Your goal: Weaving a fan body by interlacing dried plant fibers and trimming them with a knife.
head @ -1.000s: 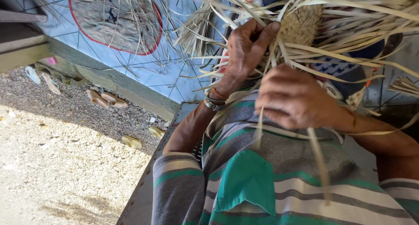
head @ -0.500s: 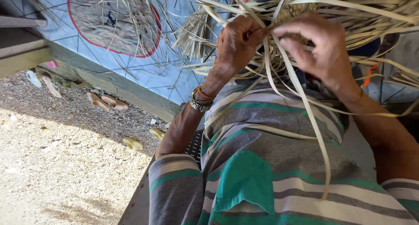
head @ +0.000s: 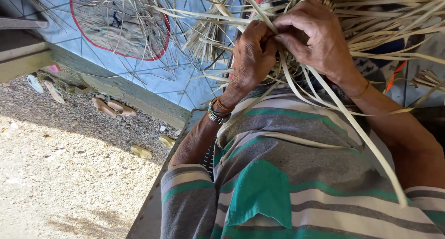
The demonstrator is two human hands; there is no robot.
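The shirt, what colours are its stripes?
The shirt has grey, green and white stripes, seen in the head view.

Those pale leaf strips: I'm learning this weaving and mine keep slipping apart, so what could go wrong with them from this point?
The left hand and right hand pinch the leaf strips at one crowded crossing; easing either grip might let it loosen. One long strip trails loose across the striped shirt and could snag or kink. Many free ends fan out around the hands, so picking up the wrong one seems easy.
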